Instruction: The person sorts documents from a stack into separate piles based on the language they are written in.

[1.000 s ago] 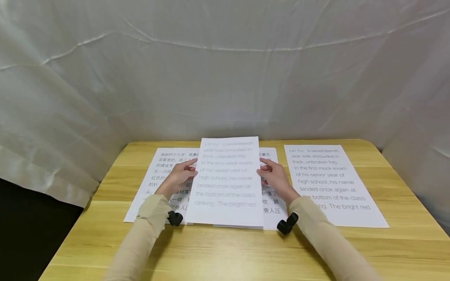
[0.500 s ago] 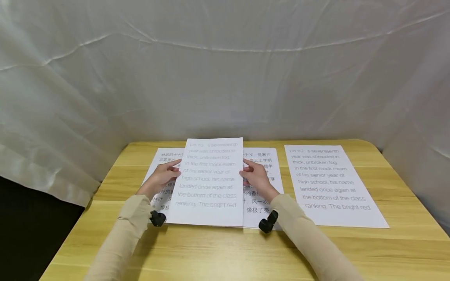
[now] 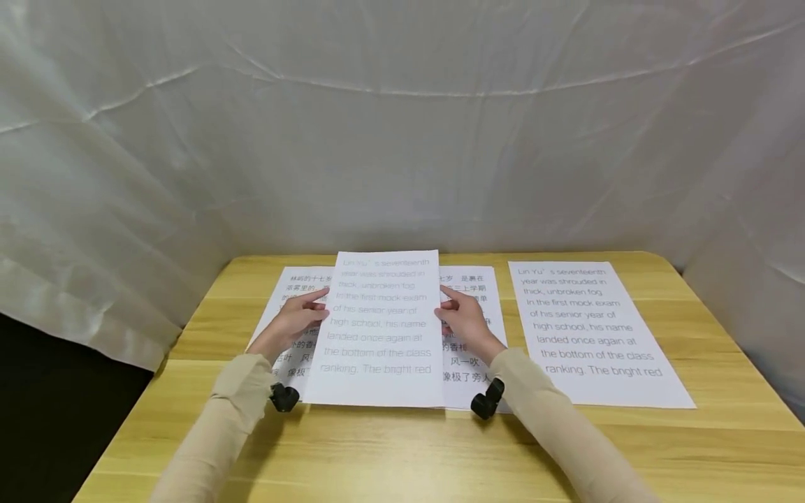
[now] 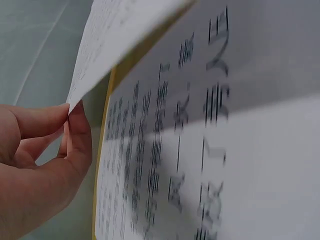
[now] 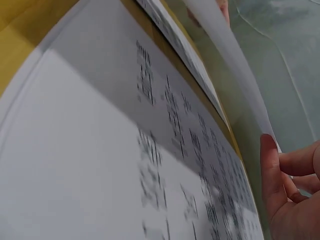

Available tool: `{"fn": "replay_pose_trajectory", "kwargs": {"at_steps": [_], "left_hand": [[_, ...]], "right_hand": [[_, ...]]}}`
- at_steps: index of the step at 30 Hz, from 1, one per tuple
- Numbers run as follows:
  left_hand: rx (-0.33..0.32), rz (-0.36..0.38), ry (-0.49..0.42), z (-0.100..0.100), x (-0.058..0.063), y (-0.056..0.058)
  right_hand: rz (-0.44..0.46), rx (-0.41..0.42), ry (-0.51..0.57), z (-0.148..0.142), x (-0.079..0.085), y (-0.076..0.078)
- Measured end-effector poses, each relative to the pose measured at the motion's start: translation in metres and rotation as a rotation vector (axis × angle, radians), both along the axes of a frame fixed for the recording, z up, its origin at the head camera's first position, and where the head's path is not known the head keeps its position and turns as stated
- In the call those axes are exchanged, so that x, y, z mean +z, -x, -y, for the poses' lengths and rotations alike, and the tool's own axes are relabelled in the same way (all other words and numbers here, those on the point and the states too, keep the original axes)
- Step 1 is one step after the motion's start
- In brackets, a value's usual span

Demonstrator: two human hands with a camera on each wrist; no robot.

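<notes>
Between my two hands a sheet of paper [image 3: 379, 388] printed in English is held up by its side edges. My left hand [image 3: 294, 323] pinches its left edge, thumb and fingertips on the paper; the left wrist view shows this pinch [image 4: 68, 112] close up. At the opposite edge my right hand [image 3: 467, 321] pinches with thumb and fingers, as the right wrist view also shows. Beneath the raised sheet lie two sheets with Chinese print, the left one [image 3: 286, 349] and the right one [image 3: 472, 349], both partly covered by it in the head view.
Another sheet with the same English text [image 3: 597, 335] lies at the right on the wooden table [image 3: 377, 454]. A grey-white cloth [image 3: 402, 154] hangs behind the table's back edge. Dark space [image 3: 56, 412] shows beyond the left side.
Both hands have carried the raised English sheet left, then slightly back to the right over the last half second. The sheets on the table have stayed in place.
</notes>
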State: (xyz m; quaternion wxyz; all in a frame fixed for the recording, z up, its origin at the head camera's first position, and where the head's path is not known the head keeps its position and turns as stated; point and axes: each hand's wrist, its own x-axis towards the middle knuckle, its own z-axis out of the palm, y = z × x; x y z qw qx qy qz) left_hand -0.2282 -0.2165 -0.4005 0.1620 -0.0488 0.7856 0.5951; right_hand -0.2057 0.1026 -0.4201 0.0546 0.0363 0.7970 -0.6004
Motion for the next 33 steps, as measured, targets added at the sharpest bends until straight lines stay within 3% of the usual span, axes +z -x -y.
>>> {"fn": "replay_pose_trajectory", "kwargs": {"at_steps": [15, 25, 33], "left_hand": [[0.046, -0.058, -0.124, -0.085, 0.003, 0.0], [0.022, -0.061, -0.147, -0.155, -0.008, -0.002], [0.007, -0.045, -0.126, -0.201, -0.02, -0.006]], "right_hand": [[0.043, -0.017, -0.08, -0.083, 0.01, 0.002], [0.108, 0.002, -0.169, -0.156, 0.015, -0.005], [0.147, 0.008, -0.161, -0.202, 0.014, -0.006]]}}
